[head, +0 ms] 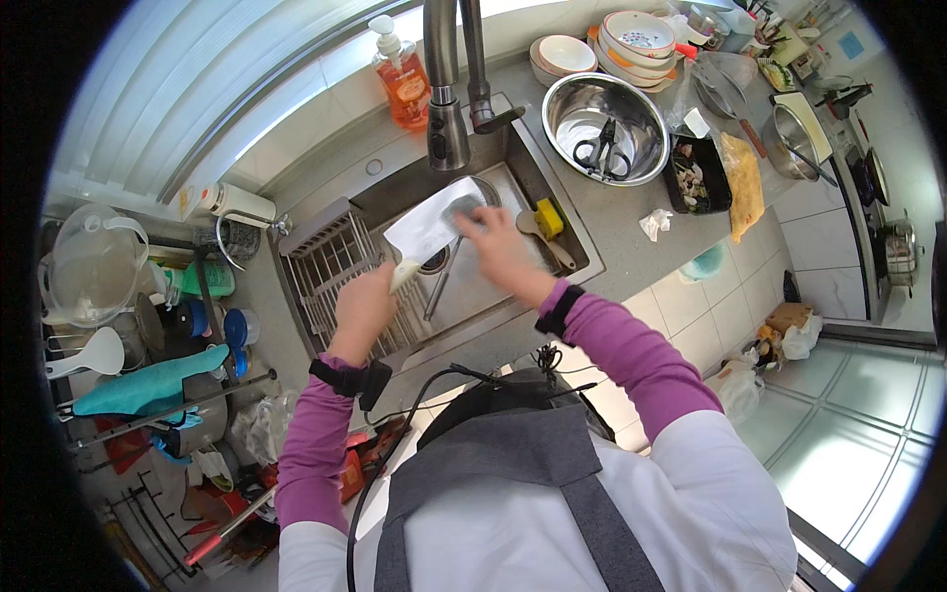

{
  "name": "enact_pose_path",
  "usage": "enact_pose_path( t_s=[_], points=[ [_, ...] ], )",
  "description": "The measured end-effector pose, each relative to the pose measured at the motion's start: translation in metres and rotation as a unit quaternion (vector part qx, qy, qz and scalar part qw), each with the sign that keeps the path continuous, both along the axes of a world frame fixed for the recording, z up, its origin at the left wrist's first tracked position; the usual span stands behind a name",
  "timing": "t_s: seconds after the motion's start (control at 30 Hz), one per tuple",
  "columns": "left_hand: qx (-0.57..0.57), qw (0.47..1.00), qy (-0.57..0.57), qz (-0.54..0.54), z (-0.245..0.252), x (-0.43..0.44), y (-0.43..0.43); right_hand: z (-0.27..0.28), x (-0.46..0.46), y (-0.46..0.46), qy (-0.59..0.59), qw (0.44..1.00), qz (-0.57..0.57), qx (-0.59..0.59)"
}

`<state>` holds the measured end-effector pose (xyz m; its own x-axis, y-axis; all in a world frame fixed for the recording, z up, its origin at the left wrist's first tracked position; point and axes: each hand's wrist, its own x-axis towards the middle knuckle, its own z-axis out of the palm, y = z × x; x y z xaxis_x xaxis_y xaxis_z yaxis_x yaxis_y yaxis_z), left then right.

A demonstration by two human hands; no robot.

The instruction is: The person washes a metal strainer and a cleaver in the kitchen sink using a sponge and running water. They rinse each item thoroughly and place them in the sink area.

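Note:
My left hand (366, 303) grips the pale handle of a cleaver (422, 222) over the steel sink (584, 255). The broad blade lies tilted up and to the right, bright with reflected light. Against its far end, my right hand (507, 244) presses a grey scouring pad (460, 210), blurred. Beneath the hands, a long metal utensil handle (442, 285) rests on the sink floor near the drain (435, 263). A yellow sponge (549, 217) and a pale spatula or scoop (558, 251) sit at the sink's right side.
A dish rack (336, 255) fills the sink's left part. The faucet (447, 133) overhangs from behind, beside an orange soap bottle (403, 81). On the right counter are a steel bowl (570, 140) holding kitchen scissors (605, 155), a black food tray (695, 203) and stacked bowls (640, 44).

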<state>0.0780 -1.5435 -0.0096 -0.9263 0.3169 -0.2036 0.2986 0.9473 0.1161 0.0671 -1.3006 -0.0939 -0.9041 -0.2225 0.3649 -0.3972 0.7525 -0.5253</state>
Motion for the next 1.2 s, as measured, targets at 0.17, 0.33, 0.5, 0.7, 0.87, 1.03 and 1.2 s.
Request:
enact_pose_path(
  t_s=[0.17,0.33,0.5,0.7,0.87,1.03,1.2],
  points=[
    [0.002,0.999,0.01,-0.041,0.002,0.002,-0.001,-0.013,-0.025,0.035,-0.033,0.99,-0.134,0.004],
    [-0.023,0.994,0.044,-0.096,-0.004,-0.004,0.012,0.007,0.019,-0.018,-0.015,0.998,0.054,0.007],
    [-0.038,0.994,0.021,-0.098,-0.004,-0.006,0.019,0.025,0.022,-0.026,-0.035,0.993,0.11,0.019],
    [-0.041,0.994,0.004,-0.102,-0.002,-0.001,0.03,0.029,-0.006,-0.026,0.045,0.99,0.121,0.057],
    [-0.047,0.995,-0.005,-0.089,0.003,-0.005,0.026,0.023,0.009,-0.026,0.039,0.987,0.139,0.067],
    [-0.045,0.992,-0.018,-0.118,0.002,0.002,0.025,-0.001,-0.034,-0.002,-0.043,0.993,0.06,0.089],
    [0.009,0.999,-0.03,-0.038,-0.001,-0.002,0.021,-0.009,-0.022,0.028,-0.058,0.996,-0.065,0.013]
  ],
)
